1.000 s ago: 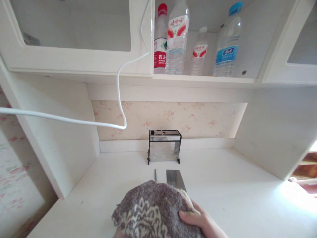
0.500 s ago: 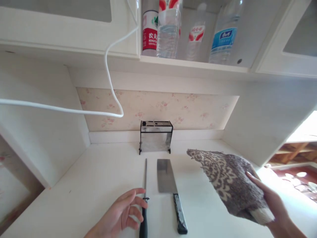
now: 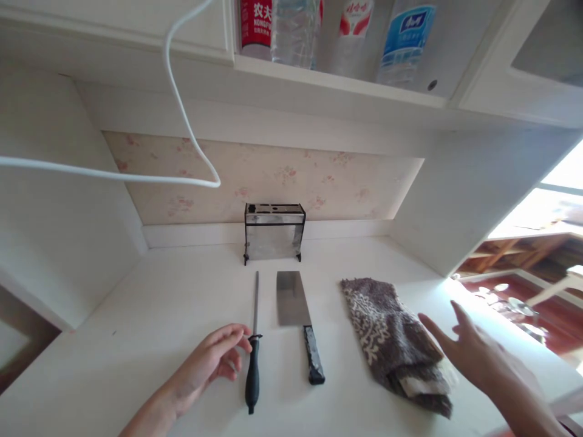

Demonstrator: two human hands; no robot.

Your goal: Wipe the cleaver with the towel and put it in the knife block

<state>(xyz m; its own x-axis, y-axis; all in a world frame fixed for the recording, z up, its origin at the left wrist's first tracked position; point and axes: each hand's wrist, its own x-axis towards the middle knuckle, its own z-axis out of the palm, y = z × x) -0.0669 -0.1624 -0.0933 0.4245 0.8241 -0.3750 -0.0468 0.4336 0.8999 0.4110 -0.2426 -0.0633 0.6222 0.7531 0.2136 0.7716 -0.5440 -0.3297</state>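
A brown patterned towel [image 3: 387,340] lies folded on the white counter at the right. My right hand [image 3: 473,349] hovers just beside its right edge, fingers spread, holding nothing. A sharpening steel [image 3: 252,376] with a black handle lies lengthwise in the middle. My left hand [image 3: 214,355] is at the left of its guard, fingers loosely bent and apart, with nothing in them; whether a fingertip touches the steel I cannot tell. Between steel and towel rests a cleaver [image 3: 294,300], its black handle [image 3: 314,355] pointing toward me.
A metal knife block [image 3: 274,233] stands at the back of the counter [image 3: 182,291]. Overhead, a cabinet shelf [image 3: 337,79] holds several bottles, one a blue-labelled bottle [image 3: 407,39]. A white cable [image 3: 177,103] hangs at the upper left. A side panel [image 3: 478,182] bounds the right.
My right hand has let go of the towel, which now lies on the counter, and drawn off to the right. My left hand stays by the steel. The view has tilted down a little.
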